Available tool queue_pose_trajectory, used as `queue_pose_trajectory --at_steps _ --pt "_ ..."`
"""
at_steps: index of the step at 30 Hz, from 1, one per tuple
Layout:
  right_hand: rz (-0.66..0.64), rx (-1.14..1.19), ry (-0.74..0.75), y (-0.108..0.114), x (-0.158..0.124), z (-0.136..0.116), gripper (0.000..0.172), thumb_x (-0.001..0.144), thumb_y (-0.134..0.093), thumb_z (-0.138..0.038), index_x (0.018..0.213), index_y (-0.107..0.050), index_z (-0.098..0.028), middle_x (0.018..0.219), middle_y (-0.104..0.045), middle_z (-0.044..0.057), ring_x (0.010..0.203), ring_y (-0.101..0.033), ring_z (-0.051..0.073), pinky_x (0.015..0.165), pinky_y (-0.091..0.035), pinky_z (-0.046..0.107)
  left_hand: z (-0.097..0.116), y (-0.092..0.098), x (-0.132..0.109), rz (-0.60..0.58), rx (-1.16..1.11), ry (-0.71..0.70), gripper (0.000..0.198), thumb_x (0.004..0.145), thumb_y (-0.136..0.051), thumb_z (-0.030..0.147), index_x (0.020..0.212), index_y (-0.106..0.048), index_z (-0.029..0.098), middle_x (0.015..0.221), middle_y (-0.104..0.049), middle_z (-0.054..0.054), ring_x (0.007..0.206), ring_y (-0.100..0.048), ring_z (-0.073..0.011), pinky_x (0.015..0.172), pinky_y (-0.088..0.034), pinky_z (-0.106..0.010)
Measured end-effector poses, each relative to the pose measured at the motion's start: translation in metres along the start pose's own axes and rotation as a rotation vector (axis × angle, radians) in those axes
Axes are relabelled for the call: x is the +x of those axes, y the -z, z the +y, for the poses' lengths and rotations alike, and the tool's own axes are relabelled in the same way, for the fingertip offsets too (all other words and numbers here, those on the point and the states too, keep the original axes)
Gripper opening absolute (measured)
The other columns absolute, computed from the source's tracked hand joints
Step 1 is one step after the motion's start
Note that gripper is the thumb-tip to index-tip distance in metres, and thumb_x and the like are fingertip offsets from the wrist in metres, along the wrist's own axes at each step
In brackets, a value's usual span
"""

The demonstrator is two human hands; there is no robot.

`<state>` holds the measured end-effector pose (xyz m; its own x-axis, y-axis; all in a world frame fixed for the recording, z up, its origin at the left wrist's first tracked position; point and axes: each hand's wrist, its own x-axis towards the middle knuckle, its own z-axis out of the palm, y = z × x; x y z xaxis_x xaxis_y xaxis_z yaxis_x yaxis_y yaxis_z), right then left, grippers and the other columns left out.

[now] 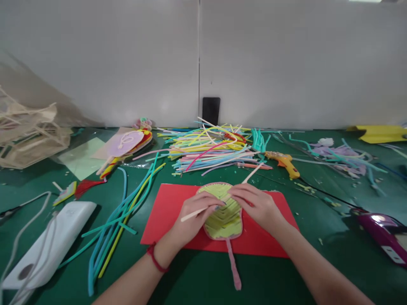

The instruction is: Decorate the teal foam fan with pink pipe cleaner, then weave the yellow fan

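A green fan-shaped piece point(222, 222) with a pink edge and a pink handle point(233, 264) lies on a red sheet point(267, 241). Over its upper part, my left hand point(197, 212) is closed on a pale strip point(191, 214), whose end sticks out to the left. My right hand point(256, 206) pinches the same pale strip, which seems to run on past the fingers to the upper right. Both hands meet near the middle of the green piece, and the fingertips partly hide the strip.
Many coloured fuzzy stems point(203, 148) are piled behind the red sheet, and more stems point(119, 222) lie left. An orange glue gun point(288, 164) rests at right. A white device point(52, 241) and a purple power strip point(381, 233) flank the area. A dark phone point(211, 110) leans on the wall.
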<state>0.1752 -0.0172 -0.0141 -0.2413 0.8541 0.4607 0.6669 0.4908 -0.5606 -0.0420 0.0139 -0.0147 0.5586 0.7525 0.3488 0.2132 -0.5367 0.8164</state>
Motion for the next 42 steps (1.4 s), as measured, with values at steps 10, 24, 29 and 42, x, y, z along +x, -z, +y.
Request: queue_pose_trajectory --at_steps 10,24,29,42 --pt "0.331 0.153 -0.583 0.005 -0.006 0.037 0.024 0.085 -0.052 -0.04 0.092 -0.065 -0.021 0.097 -0.07 0.008 0.09 -0.066 0.023 0.079 -0.053 0.038 -0.009 0.004 -0.003 -0.075 0.1 0.037 0.03 0.094 -0.04 0.032 0.105 -0.067 0.024 0.095 -0.07 -0.005 0.086 -0.065 -0.0159 0.076 -0.052 -0.026" --pt "0.469 0.324 -0.346 0.003 -0.001 0.008 0.019 0.083 -0.057 -0.02 0.101 -0.061 -0.026 0.138 -0.044 0.007 0.095 -0.066 0.02 0.083 -0.056 0.039 -0.008 0.004 0.009 0.128 0.031 0.277 0.018 0.082 -0.054 0.027 0.07 -0.065 0.019 0.08 -0.067 -0.002 0.075 -0.062 -0.0145 0.066 -0.051 -0.023" --pt "0.179 0.52 -0.357 -0.009 -0.006 -0.007 0.021 0.086 -0.054 -0.022 0.105 -0.059 -0.028 0.122 -0.06 0.004 0.092 -0.068 0.019 0.078 -0.059 0.034 -0.01 -0.001 0.007 0.05 0.174 0.305 0.025 0.088 -0.046 0.026 0.068 -0.057 0.018 0.067 -0.06 0.0 0.063 -0.057 -0.0122 0.058 -0.046 -0.021" --pt "-0.186 0.178 -0.279 -0.025 -0.01 -0.01 0.067 0.09 -0.03 -0.012 0.147 -0.001 -0.032 0.154 -0.013 -0.001 0.133 -0.036 0.02 0.1 -0.046 0.036 -0.022 -0.005 -0.001 -0.04 0.547 -0.062 0.03 0.091 -0.042 0.014 0.112 -0.062 0.021 0.106 -0.059 -0.009 0.098 -0.055 -0.0206 0.083 -0.051 -0.036"
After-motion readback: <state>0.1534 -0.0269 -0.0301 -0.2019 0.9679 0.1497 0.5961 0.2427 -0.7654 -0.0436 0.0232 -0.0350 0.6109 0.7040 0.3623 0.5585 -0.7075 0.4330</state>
